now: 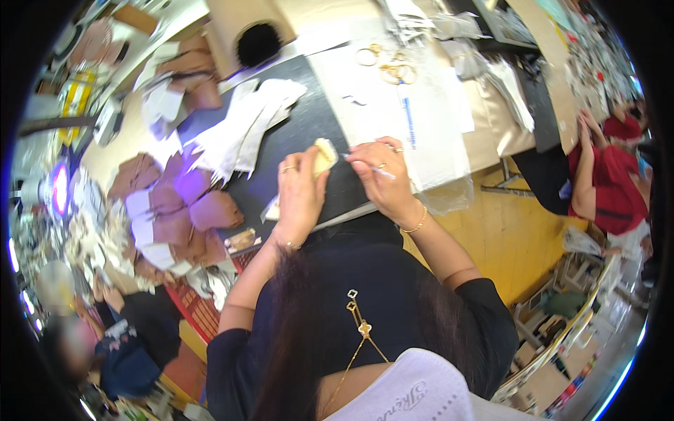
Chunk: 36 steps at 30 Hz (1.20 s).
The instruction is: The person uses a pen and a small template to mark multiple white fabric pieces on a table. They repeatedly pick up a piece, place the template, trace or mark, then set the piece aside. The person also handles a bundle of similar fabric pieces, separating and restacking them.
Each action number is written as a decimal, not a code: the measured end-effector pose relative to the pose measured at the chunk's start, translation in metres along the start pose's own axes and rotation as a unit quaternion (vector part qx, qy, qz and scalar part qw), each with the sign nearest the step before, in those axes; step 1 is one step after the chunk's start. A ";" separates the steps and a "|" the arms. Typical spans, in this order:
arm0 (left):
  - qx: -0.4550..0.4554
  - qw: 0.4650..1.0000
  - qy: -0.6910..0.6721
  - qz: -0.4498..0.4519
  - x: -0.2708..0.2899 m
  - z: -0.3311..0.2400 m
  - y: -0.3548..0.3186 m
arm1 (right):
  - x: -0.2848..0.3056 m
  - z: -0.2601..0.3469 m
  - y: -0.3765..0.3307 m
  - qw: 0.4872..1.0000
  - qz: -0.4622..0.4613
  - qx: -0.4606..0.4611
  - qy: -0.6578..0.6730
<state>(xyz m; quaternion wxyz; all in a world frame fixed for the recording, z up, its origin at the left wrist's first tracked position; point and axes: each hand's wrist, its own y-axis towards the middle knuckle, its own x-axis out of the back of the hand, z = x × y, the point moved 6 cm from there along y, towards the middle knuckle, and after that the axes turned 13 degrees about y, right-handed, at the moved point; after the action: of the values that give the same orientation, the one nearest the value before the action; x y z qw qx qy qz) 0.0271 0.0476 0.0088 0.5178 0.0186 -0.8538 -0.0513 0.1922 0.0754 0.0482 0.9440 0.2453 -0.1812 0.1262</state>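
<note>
My left hand (300, 195) is closed round a folded cream-yellow piece (324, 157) of soft-looking material, its upper end standing out past my fingers. My right hand (385, 177) pinches a slim, pale, pen-like tool (381, 167), whose thin tip points left toward the cream piece. A small gap seems to lie between tip and piece; I cannot tell what kind of tool it is. Both hands are above the near edge of a dark work mat (309, 91). Beyond my left hand, a fan of white strips (253, 128) lies on the mat.
Brown and white cut pieces (182, 200) pile up at left. Scissors with gold-coloured handles (399, 73) lie on white sheeting (435, 151) beside a blue-printed strip (407, 116). A round black opening or pad (258, 45) is at the back. Other people sit at far right (618, 182) and lower left.
</note>
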 end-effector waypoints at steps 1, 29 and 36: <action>0.025 0.999 -0.020 0.007 0.001 0.001 0.002 | 0.001 0.001 0.001 1.000 -0.014 0.008 -0.006; -0.101 0.985 0.130 0.057 0.059 0.008 0.064 | 0.009 -0.024 0.002 0.997 -0.024 -0.064 -0.043; 0.070 0.942 0.283 0.164 0.051 0.075 0.105 | -0.008 -0.052 -0.005 0.949 0.086 -0.125 -0.275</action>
<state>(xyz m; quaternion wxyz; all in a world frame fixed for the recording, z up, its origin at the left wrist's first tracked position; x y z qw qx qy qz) -0.0607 0.1522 0.0312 0.7364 -0.0716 -0.6650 0.1019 0.2016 0.0968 0.0003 0.8664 0.1337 -0.4682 0.1106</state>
